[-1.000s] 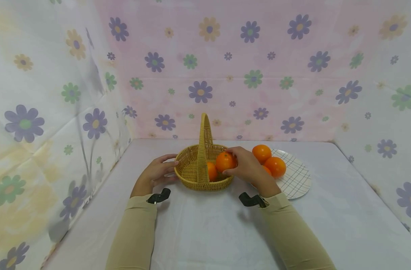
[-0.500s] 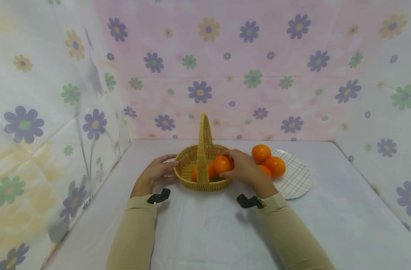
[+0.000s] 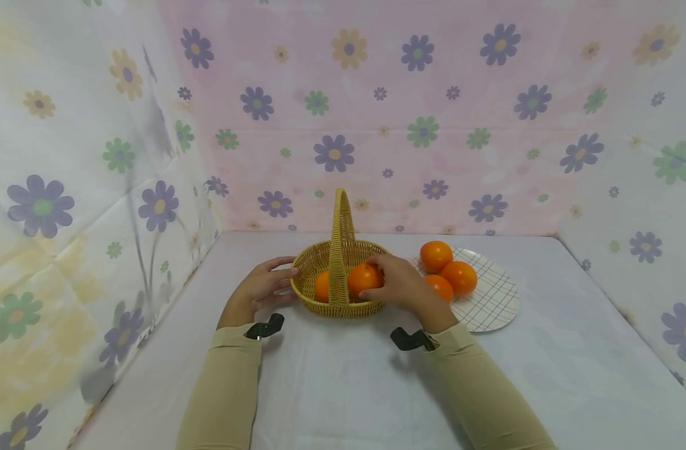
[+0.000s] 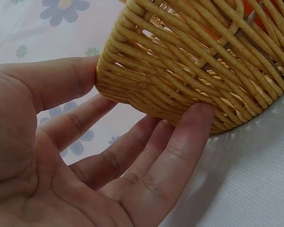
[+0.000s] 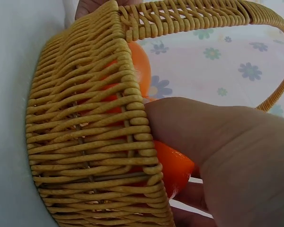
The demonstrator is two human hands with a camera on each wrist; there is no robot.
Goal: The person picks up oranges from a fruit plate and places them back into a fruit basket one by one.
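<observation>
A yellow wicker basket with a tall arched handle stands mid-table in the head view. My right hand holds an orange inside the basket's right half, thumb nearest the camera. Another orange lies to its left, partly behind the handle. In the right wrist view the basket wall hides much of both fruits, and the held orange shows below the thumb. My left hand touches the basket's left side. Its fingers lie spread and fairly straight against the weave.
Right of the basket, a white plate with a dark grid pattern carries three more oranges. My right forearm passes close in front of it. Flower-printed cloth walls stand behind and at both sides of the white-covered table.
My right hand has moved left and slightly down, carrying its orange deeper into the basket. The other orange has shifted left past the handle. My left hand stays in place.
</observation>
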